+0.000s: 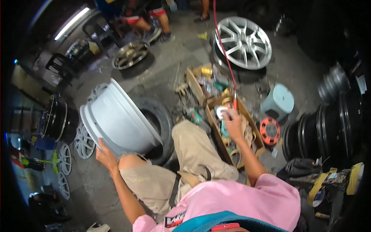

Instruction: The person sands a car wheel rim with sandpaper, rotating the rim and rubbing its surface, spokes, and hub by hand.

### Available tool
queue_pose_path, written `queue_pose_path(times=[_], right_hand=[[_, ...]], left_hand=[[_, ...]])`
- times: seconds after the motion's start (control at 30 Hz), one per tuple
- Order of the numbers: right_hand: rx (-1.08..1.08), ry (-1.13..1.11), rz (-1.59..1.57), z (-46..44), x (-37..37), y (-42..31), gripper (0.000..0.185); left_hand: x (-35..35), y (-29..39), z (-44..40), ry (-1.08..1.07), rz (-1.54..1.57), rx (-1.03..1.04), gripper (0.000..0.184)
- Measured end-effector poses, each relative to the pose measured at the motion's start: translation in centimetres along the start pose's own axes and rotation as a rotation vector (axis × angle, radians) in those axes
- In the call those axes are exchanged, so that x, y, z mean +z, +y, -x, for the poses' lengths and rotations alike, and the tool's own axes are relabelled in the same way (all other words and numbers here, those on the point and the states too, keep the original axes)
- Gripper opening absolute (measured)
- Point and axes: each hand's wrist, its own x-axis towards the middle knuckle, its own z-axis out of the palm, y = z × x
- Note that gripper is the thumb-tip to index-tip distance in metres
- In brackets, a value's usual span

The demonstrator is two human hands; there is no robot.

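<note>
The white rim (119,120) leans beside the tyre (167,125), and my left hand (105,154) holds its edge; a loose grip there could let it roll. My right hand (232,124) is bent over the box (209,112); whether it grips the white disc (221,112), I cannot tell. The red nozzle (235,104), very near, could catch these fingers.

L hand (106,155) on wht rim (120,120), R hand (232,124) over parts box (217,138).

Dark floor (170,75) bears tire (167,127), boxes (253,141), stool (283,98) and wheel rims (244,43).
</note>
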Motion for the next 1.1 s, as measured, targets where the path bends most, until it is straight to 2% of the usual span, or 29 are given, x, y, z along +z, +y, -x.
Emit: queue_pose_path(times=[0.03,0.1,0.13,0.2,0.23,0.27,0.3,0.37,0.4,0.47,0.5,0.57,0.6,0.7,0.77,0.87,0.93,0.97,1.03,1.1], right_hand=[[-0.047,0.000,-0.053,-2.3,2.2,-6.3,0.017],[-0.183,-0.157,-0.170,-4.6,6.4,-13.2,0.018],[-0.292,-0.200,-0.224,-4.8,9.2,-15.3,0.020],[-0.279,-0.418,-0.206,-3.4,13.6,-18.7,0.029],[-0.256,-0.500,-0.279,-2.2,16.3,-18.6,0.037],[-0.132,-0.597,-0.304,-0.7,18.6,-18.5,0.050],[-0.052,-0.607,-0.221,0.0,18.5,-20.1,0.061],[0.064,-0.542,-0.302,0.9,20.0,-20.4,0.066],[0.063,-0.543,-0.297,1.5,20.5,-20.3,0.066],[-0.071,-0.237,-0.120,2.6,21.0,-19.6,0.064],[-0.073,-0.242,-0.118,3.0,21.5,-18.9,0.064],[-0.059,-0.595,-0.155,4.5,22.8,-16.9,0.065],[0.057,-0.741,-0.188,6.1,23.4,-17.7,0.066],[0.141,-0.758,-0.281,8.2,22.8,-19.1,0.062],[0.154,-0.791,-0.221,8.6,22.9,-19.4,0.060],[0.045,-0.727,-0.221,8.7,24.6,-19.0,0.060],[-0.108,-0.634,-0.220,8.4,25.7,-19.0,0.061],[-0.109,-0.637,-0.217,8.1,25.6,-19.4,0.061],[-0.050,-0.811,-0.089,6.7,24.1,-23.6,0.059],[-0.076,-0.854,-0.013,6.0,25.3,-24.4,0.058]], left_hand=[[0.1,0.2,0.1,0.046,0.043,-0.009,0.048],[-0.4,0.7,0.3,0.010,0.109,0.037,0.045],[-0.8,0.7,0.4,0.055,0.134,0.034,0.045],[-1.3,0.8,0.4,-0.058,0.145,-0.014,0.046],[-1.3,0.5,0.3,-0.035,0.164,-0.017,0.046],[-1.1,0.2,0.4,-0.023,0.165,-0.010,0.044],[-1.0,-0.1,0.4,-0.016,0.160,-0.005,0.042],[-1.4,-1.0,0.4,-0.028,0.169,-0.030,0.040],[-2.0,-1.0,0.4,-0.040,0.202,-0.026,0.040],[-3.0,-1.2,0.6,-0.062,0.236,-0.019,0.040],[-3.5,-1.6,0.5,-0.062,0.270,-0.008,0.039],[-4.9,-2.9,0.7,-0.048,0.291,-0.017,0.037],[-5.5,-3.4,0.5,-0.061,0.320,-0.021,0.038],[-6.1,-5.0,0.2,-0.051,0.398,-0.020,0.041],[-5.9,-5.8,-0.8,-0.039,0.451,0.006,0.043],[-5.3,-6.5,-2.6,-0.014,0.389,0.027,0.045],[-4.6,-7.1,-4.3,-0.051,0.347,0.051,0.049],[-4.2,-7.5,-5.2,-0.051,0.349,0.047,0.049],[-3.6,-8.5,-7.5,-0.091,0.307,0.010,0.052],[-2.9,-9.7,-9.4,-0.062,0.260,0.052,0.054]])
